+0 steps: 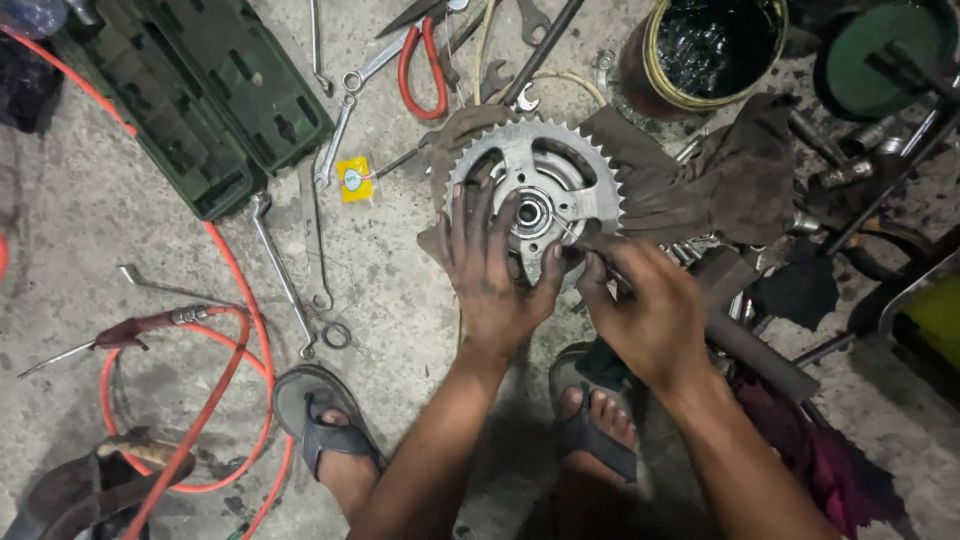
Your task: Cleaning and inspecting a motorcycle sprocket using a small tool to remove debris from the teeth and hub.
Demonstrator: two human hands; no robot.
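Concrete floor [400,290]: left hand [495,275] spread flat on sprocket [535,200]; right hand [645,315] pinching thin tool [570,232] beside hub.

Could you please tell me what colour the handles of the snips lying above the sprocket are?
Red, on the snips, seen in the head view.

light: dim, flat | shadows: soft | focus: sharp ctr | edges: slight distortion
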